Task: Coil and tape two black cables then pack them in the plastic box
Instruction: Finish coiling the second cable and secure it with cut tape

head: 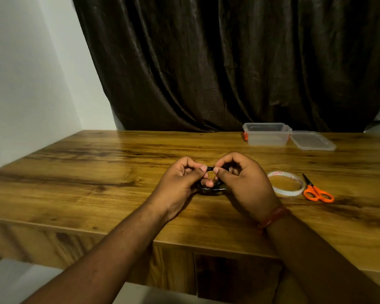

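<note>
A small coiled black cable (pixel 210 187) sits between both hands, just above the wooden table (pixel 97 172) near its middle. My left hand (pixel 180 183) pinches the coil's top from the left with thumb and fingers. My right hand (pixel 244 181) pinches the same top strand from the right, thumb tips nearly meeting. A metal plug tip sticks out at the coil's lower edge. Most of the coil is hidden by my fingers. The clear plastic box (pixel 266 134) stands open at the back right. Only one cable shows.
The box's clear lid (pixel 312 140) lies flat to the right of the box. A roll of tape (pixel 286 183) lies right of my right hand, with orange-handled scissors (pixel 316 191) beside it. A dark curtain hangs behind the table; a white wall is at left.
</note>
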Available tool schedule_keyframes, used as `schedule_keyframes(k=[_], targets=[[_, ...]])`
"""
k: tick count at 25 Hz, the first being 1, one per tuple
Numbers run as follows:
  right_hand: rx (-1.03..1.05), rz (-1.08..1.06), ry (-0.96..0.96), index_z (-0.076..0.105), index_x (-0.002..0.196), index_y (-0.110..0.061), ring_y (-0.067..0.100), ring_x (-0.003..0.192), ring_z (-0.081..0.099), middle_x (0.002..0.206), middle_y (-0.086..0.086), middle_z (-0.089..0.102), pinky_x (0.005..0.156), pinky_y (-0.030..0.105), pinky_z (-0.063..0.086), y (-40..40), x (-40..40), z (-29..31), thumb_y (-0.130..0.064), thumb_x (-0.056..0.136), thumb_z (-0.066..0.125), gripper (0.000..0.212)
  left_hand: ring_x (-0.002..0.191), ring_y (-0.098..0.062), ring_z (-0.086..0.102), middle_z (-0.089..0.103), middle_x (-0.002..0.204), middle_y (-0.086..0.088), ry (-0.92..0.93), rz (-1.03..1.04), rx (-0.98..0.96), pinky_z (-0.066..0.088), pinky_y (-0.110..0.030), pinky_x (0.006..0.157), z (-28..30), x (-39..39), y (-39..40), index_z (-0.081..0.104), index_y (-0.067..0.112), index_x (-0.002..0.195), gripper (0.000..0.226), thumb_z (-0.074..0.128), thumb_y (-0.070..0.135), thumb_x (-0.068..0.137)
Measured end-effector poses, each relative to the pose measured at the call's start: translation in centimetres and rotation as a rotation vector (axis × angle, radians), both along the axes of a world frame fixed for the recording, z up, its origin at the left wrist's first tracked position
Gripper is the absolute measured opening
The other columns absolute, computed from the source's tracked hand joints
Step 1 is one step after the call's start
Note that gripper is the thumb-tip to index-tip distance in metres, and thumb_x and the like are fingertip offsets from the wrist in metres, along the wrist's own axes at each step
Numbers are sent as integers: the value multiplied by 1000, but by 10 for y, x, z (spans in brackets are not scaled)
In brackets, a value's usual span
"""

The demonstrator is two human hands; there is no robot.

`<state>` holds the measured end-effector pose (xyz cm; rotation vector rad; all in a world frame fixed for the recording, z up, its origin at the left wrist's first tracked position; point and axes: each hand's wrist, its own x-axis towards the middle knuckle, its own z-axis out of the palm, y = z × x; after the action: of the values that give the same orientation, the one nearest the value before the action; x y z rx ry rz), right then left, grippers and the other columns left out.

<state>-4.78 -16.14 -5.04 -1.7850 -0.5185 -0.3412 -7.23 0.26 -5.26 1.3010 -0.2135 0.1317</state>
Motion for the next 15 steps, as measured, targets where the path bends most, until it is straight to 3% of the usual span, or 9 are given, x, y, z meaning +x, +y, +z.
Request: schedule_keyframes(k=[2, 6, 9, 15], targets=[[27, 25, 8, 66, 85, -29, 36, 75, 59, 76, 5, 67, 68, 50, 53, 0, 1, -1, -16, 87, 70, 13, 66, -18, 67, 68, 72, -9, 32, -26, -44, 58, -36, 79, 1, 0, 1, 56, 7, 91, 8, 55, -1, 94], [-28, 30, -31, 67, 86, -28, 13, 69, 58, 74, -6, 65, 66, 36, 50, 0, -1, -1, -15, 87, 69, 13, 67, -19, 64, 65, 76, -11, 63, -50, -81, 57, -31, 72, 3, 0, 3, 56, 7, 90, 11, 54, -3, 94], [-57, 14, -41, 68, 84, -25, 17, 73, 62, 76, -2, 67, 70, 41, 53, 0, -2, 0, -14, 85, 70, 12, 64, -18, 61, 65, 76, -12, 99, -64, -66, 56, -28, 66, 3, -1, 2, 56, 7, 89, 13, 51, -3, 96], [-105, 8, -30, 69, 84, -27, 10, 80, 65, 81, -7, 70, 76, 39, 56, -1, -5, 2, -14, 85, 69, 13, 63, -19, 56, 61, 75, -12, 132, -140, -41, 52, -24, 57, 3, -3, 2, 54, 8, 92, 12, 46, 1, 99]])
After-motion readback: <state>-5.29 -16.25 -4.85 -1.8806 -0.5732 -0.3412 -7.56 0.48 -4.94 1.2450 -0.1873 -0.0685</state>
